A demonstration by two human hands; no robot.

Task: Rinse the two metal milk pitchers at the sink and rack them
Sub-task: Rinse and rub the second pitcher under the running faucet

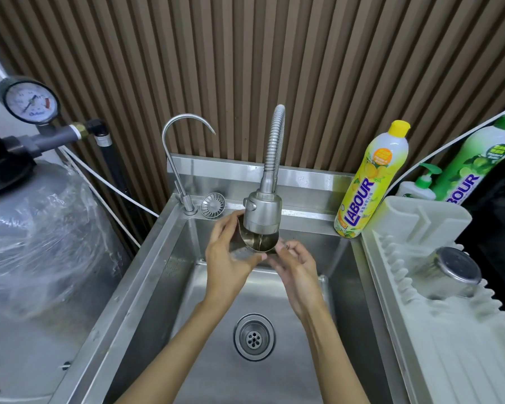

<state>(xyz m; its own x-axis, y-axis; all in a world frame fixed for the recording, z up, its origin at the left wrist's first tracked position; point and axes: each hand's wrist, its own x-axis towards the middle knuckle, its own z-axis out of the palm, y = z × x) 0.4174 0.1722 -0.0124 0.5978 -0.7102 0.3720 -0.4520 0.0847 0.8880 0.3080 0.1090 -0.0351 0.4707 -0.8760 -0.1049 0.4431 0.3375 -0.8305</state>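
Under the tap (261, 212), the pitcher (260, 243) is tipped with its mouth toward the person, the left hand (225, 252) wrapping its fingers round its side, the right hand (298, 266) pinching its near edge, and the rack (420, 217) lies nearer the right hand.

My left hand (228, 255) grips a metal milk pitcher (258, 243) tilted right under the sprayer faucet head (262, 212), over the sink (158, 258). My right hand (296, 263) pinches its rim. A second pitcher (449, 272) sits upside down on the white drying rack (449, 345).
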